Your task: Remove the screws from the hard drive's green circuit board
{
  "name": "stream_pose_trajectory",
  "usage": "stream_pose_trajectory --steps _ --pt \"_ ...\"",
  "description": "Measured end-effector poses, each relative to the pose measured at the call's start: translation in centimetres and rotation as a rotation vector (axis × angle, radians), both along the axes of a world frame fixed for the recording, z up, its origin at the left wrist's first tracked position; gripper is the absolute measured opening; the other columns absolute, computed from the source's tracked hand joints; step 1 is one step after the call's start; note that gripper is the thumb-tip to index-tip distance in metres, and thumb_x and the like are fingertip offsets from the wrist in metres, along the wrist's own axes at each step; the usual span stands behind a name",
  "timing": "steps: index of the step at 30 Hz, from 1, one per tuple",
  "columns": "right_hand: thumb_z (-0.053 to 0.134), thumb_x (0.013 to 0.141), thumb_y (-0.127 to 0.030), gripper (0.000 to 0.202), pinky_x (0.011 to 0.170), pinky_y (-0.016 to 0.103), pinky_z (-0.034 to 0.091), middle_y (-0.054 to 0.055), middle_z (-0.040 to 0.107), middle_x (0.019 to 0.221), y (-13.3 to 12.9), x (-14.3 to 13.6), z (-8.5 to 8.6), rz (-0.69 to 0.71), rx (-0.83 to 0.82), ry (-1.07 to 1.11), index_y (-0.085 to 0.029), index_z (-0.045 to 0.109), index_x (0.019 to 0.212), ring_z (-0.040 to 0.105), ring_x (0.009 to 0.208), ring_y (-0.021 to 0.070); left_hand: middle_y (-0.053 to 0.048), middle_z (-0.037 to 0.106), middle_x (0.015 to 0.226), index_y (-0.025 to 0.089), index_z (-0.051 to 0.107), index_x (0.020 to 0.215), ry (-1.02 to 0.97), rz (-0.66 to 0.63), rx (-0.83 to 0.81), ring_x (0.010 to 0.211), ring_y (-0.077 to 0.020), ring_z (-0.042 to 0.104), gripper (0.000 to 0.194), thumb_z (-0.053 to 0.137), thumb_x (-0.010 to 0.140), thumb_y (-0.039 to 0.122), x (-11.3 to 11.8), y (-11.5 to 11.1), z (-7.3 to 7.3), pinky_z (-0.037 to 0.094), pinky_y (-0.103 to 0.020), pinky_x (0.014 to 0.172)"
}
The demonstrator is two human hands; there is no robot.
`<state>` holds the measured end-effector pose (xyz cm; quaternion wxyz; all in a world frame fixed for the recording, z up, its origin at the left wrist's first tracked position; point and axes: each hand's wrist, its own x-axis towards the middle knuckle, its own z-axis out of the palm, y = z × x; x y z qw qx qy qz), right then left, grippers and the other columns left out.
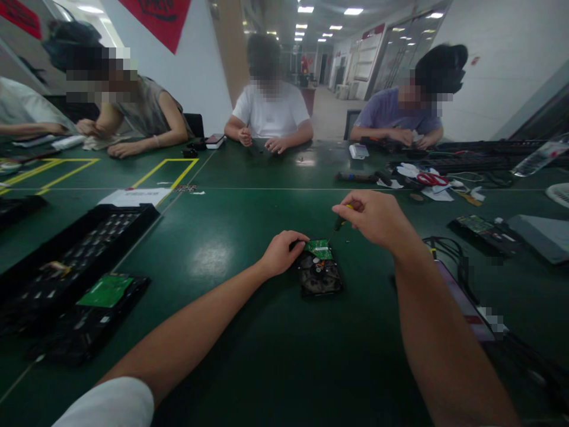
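A hard drive lies on the green table in front of me, its green circuit board at the far end. My left hand grips the drive's left edge, thumb and fingertips against it near the board. In my right hand is a screwdriver with a dark and yellow handle, held between the fingers. It slants down and left, its tip at the board's right corner. Whether the tip sits in a screw is too small to tell. A tiny dark bit lies right of the drive.
At left are a long black tray and another drive with a green board. A phone, cables and a circuit-board device lie at right. Several people sit across the table. A bottle lies at far right.
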<state>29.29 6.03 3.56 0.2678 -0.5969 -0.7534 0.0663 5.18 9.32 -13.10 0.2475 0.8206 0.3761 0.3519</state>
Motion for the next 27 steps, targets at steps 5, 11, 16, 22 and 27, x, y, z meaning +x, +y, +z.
stream_pose_trajectory --steps 5,11,16,22,27 --pt "0.07 0.093 -0.042 0.026 0.068 0.033 0.041 0.005 0.072 0.073 -0.4 -0.4 0.2 -0.021 -0.014 -0.003 -0.02 0.071 0.078 0.065 0.069 0.0201 -0.005 0.078 0.113 0.024 0.075 0.113 -0.033 0.018 0.003 0.107 -0.0232 0.07 0.02 0.06 0.1 0.02 0.2 0.1 -0.3 0.055 -0.042 0.097" --pt "0.064 0.097 -0.041 0.023 0.065 0.03 0.044 0.002 0.073 0.074 -0.4 -0.9 0.1 0.089 -0.118 0.107 -0.021 0.071 0.088 0.065 0.064 0.0173 -0.005 0.078 0.114 0.024 0.075 0.114 -0.023 0.024 0.012 0.108 -0.0233 0.07 0.022 0.058 0.1 0.018 0.4 0.1 -0.4 0.054 -0.042 0.099" --pt "0.054 0.103 -0.048 0.035 0.059 0.029 0.05 0.002 0.071 0.065 0.0 -0.6 -0.2 0.14 -0.282 0.298 -0.02 0.073 0.093 0.068 0.058 0.0179 -0.006 0.078 0.115 0.024 0.074 0.115 -0.015 0.019 0.02 0.11 -0.0234 0.07 0.023 0.056 0.102 0.02 0.4 0.0 -0.3 0.054 -0.042 0.101" --pt "0.055 0.102 -0.037 0.027 0.061 0.028 0.056 0.003 0.074 0.071 0.2 -0.2 -0.4 0.194 -0.334 0.405 -0.019 0.074 0.109 0.071 0.063 0.0178 -0.006 0.077 0.116 0.024 0.074 0.116 0.008 0.032 0.009 0.112 -0.0241 0.07 0.023 0.056 0.102 0.02 0.3 -0.1 -0.2 0.054 -0.043 0.102" --pt "0.067 0.095 -0.049 0.029 0.058 0.027 0.048 0.002 0.073 0.075 0.2 0.3 -0.3 0.159 -0.198 0.265 -0.021 0.074 0.09 0.064 0.063 0.0161 -0.006 0.077 0.116 0.024 0.074 0.116 0.011 0.032 0.008 0.112 -0.024 0.07 0.023 0.056 0.102 0.02 0.3 -0.1 -0.2 0.054 -0.043 0.103"
